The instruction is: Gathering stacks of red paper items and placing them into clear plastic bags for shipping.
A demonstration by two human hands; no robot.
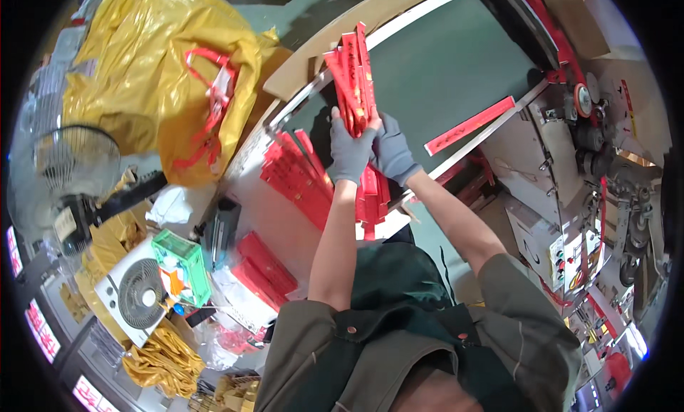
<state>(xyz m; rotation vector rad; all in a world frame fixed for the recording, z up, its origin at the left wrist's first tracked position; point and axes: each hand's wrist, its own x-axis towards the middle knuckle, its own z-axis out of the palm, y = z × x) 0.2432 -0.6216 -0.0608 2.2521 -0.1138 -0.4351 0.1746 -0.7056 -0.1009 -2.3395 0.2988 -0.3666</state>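
A loose bundle of long, narrow red packets (350,74) with dark and gold print is gripped between my two hands, its far ends fanned out over the belt. My left hand (350,154), in a grey glove with bare fingertips, closes round the bundle's left side. Against its right side presses my right hand (393,152), gloved alike, its fingers partly hidden. More red packets (370,205) show below my hands, and I cannot tell whether they belong to the bundle. Left of my left forearm lies a row of red packets (296,177). A single red packet (470,126) rests at the belt's right edge.
The dark green conveyor belt (442,63) runs away to the upper right. Machinery with rollers (588,138) stands at the right. Far left are a yellow plastic sack (164,63), a standing fan (75,177), a box fan (139,294) and a green basket (178,262). Another red stack (263,269) lies nearer.
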